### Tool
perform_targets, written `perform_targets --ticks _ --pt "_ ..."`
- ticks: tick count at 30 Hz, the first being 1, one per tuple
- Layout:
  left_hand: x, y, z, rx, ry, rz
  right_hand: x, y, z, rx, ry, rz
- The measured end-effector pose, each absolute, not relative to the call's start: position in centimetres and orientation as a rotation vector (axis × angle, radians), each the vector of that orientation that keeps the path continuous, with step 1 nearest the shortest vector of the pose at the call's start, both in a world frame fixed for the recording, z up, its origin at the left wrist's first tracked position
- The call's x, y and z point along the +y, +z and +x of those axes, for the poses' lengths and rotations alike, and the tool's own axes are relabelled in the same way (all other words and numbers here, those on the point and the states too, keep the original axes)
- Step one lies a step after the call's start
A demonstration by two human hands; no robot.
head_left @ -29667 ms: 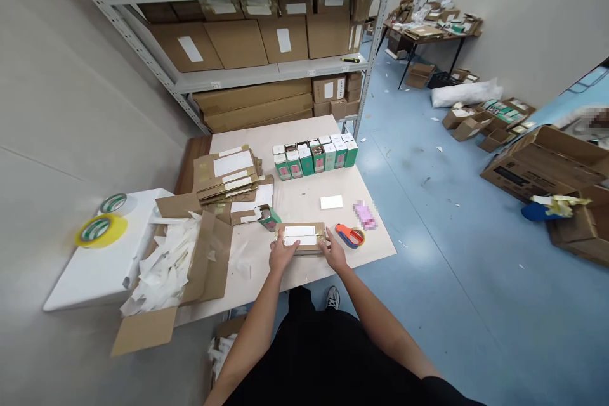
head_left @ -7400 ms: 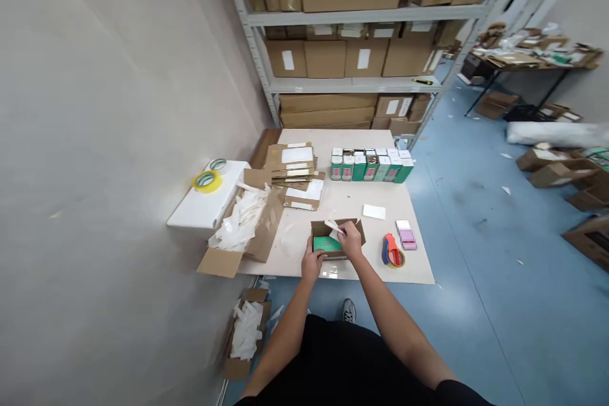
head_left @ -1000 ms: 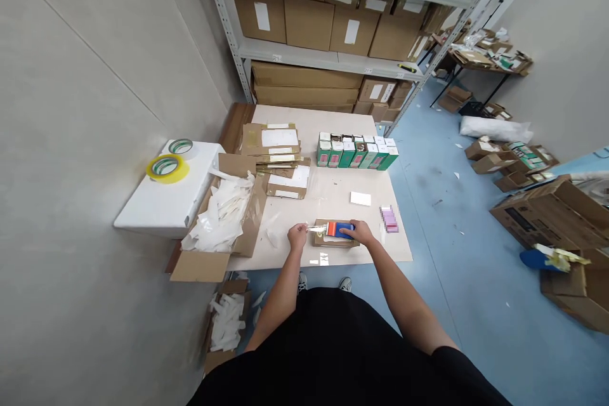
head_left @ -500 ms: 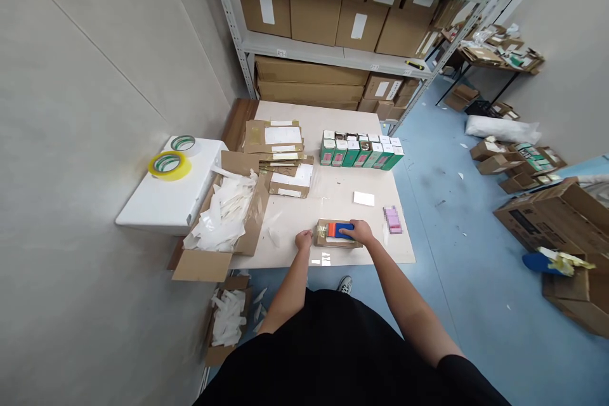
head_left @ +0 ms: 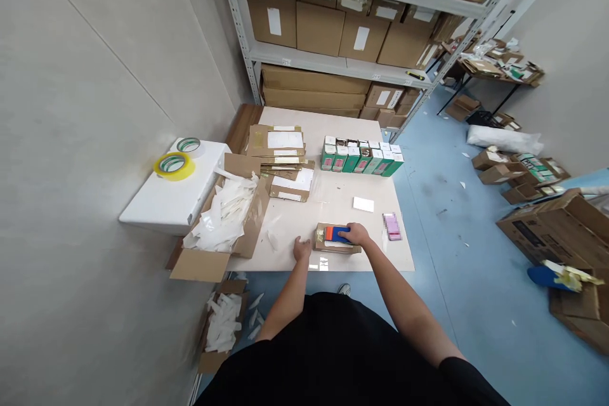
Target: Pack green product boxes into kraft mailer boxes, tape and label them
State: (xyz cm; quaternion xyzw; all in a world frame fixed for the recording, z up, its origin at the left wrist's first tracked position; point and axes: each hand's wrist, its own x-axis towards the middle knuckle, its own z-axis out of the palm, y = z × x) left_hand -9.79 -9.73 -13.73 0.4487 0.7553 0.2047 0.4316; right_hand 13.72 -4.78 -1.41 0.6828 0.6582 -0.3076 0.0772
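Note:
A small cardboard box (head_left: 354,249) with shiny tape on its left end lies near the table's front edge. On top of it rests a blue and orange hand-held tool (head_left: 335,233); its exact kind is not clear. My right hand (head_left: 356,234) is closed around the tool's blue right end. Just left of the box, my left hand (head_left: 301,248) has its fingers apart and holds nothing I can see. A white card or flat box (head_left: 363,204) and a blurred pink-purple item (head_left: 392,226) lie beyond and to the right.
Green and white cartons (head_left: 361,158) stand in a row at the back right. Flattened cardboard (head_left: 276,139) is piled at left, behind an open carton (head_left: 259,219) of white strips. Tape rolls (head_left: 174,166) sit on a white surface (head_left: 143,200). Shelving (head_left: 328,63) rises behind the table.
My left hand has opened from a closed grip at the box's left end and moved slightly left and down. My right hand stays on the blue and orange tool.

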Motion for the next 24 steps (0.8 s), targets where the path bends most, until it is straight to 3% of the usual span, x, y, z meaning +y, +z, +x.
perform_targets --ticks 4,14,24 --pt "-8.6 -12.0 -11.3 1.832 0.582 1.131 -4.5 -1.1 14.0 1.995 -0.921 1.986" --pt "-4.2 -9.2 -10.1 1.547 0.173 1.481 -3.2 -1.7 11.9 1.980 -0.837 1.946" --pt "-3.9 -10.2 -10.3 1.640 0.344 1.306 -2.2 -1.4 17.0 1.919 -0.876 1.979"
